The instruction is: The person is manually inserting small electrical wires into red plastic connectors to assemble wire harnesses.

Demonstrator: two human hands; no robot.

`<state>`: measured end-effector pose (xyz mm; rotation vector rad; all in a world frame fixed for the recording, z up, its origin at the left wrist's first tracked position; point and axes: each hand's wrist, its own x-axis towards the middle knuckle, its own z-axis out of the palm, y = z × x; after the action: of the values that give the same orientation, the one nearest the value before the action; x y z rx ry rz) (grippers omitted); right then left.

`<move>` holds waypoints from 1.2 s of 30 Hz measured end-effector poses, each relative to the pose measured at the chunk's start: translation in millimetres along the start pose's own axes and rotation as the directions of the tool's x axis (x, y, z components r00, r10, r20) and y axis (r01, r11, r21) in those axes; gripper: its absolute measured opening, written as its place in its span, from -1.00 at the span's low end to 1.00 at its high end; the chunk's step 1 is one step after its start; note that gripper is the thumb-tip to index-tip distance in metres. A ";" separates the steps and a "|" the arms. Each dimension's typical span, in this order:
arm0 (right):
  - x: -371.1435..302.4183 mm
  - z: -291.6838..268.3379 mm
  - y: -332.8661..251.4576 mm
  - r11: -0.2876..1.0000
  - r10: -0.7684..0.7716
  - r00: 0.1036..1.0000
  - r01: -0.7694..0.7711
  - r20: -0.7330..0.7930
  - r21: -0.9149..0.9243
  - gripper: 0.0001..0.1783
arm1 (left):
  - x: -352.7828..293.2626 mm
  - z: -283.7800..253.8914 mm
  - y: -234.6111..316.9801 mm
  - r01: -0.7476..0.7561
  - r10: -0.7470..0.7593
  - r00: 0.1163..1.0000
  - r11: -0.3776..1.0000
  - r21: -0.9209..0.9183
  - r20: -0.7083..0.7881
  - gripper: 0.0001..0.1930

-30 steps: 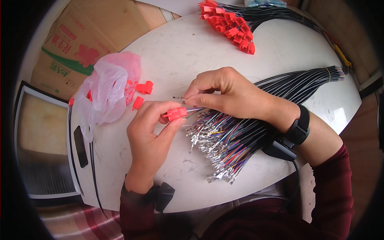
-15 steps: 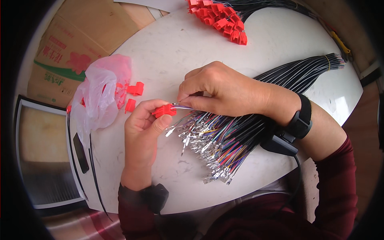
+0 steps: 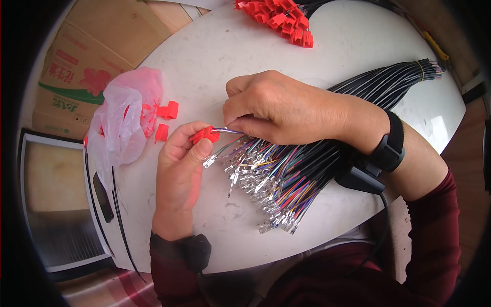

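Observation:
Between the thumb and fingers of my left hand (image 3: 179, 169) is a red plastic connector housing (image 3: 206, 135). Thin coloured wires (image 3: 223, 130) run from its right side toward my right hand (image 3: 271, 110), which pinches a wire close to the housing; its fingertips partly hide the grip. Below my right hand, a thick bundle of black cables (image 3: 378, 84) fans out into many coloured wires with bare metal terminals (image 3: 261, 184) on the table. One loose terminal (image 3: 209, 161) lies just under my left thumb.
Loose red housings (image 3: 168, 110) lie beside a pink translucent bag (image 3: 125, 117) holding more. Finished-looking red connectors (image 3: 286, 23) on cables lie at the far edge. A cardboard box (image 3: 76, 77), a dark flat object (image 3: 103, 197) and a yellow-handled tool (image 3: 434, 46) sit around the white table (image 3: 204, 61).
Both hands have shifted slightly left, together with the housing. My right fingertips have come nearer to the housing along the wires. The view has also tilted a little.

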<state>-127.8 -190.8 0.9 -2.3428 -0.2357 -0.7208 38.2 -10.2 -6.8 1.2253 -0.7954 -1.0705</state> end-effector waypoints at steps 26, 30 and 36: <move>1.4 -2.6 -8.5 0.929 0.315 0.942 -0.331 0.116 0.165 -0.89 | -0.4 14.5 5.7 -0.081 0.107 0.990 0.967 0.243 -0.096 -0.72; 2.7 -5.2 -9.1 0.912 0.347 0.924 -0.372 0.161 0.171 -0.90 | 0.3 12.1 3.6 -0.068 0.088 0.992 0.978 0.195 -0.095 -0.72; 4.5 -2.1 -7.0 0.935 0.277 0.958 -0.287 0.076 0.210 -0.91 | -1.6 9.4 5.2 -0.052 0.062 0.994 0.994 0.098 -0.094 -0.70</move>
<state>-127.4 -186.9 8.5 -2.1248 0.0047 -0.4761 30.0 -11.9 0.2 1.3170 -0.8096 -0.9289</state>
